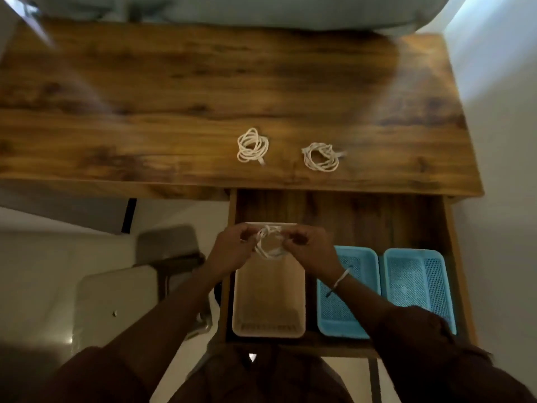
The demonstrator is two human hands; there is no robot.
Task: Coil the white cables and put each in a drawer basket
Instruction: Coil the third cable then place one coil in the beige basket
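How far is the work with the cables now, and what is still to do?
Done: two cables lie coiled on the desk, and the drawer is open. In hand: the left hand and right hand hold a third coil over the beige basket. Left: drop it in, then move the desk coils to the two blue baskets, which look empty.

Two white coiled cables (252,146) (321,157) lie side by side on the desk. A third coil (268,242) hangs over the beige basket (268,301) — two blue baskets (345,312) (418,286) sit beside it in the open drawer.
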